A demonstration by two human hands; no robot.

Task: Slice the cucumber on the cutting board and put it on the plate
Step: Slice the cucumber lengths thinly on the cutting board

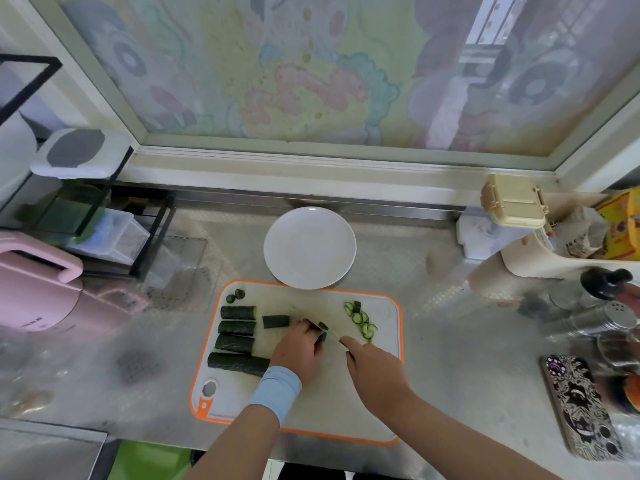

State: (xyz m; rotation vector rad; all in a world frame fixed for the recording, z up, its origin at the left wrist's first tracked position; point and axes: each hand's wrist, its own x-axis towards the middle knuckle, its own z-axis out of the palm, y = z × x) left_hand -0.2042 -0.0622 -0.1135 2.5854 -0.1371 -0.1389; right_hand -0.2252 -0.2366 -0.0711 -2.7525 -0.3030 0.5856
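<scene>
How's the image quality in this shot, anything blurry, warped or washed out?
Head view: wide-angle distortion bows the window frame; the centre is sharpest, cutting board, plate and cucumber slices reading clearly; the knife in the right hand is blurred; edges go hazy, as at the pink appliance and the phone; soft daylight, no hard shadows.

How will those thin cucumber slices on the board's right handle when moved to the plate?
The thin pale-green cucumber half-slices show fresh cut faces, so they are probably slippery. They lie overlapped in a loose row, so a push would likely scatter them. Thin, so probably light and floppy.
</scene>
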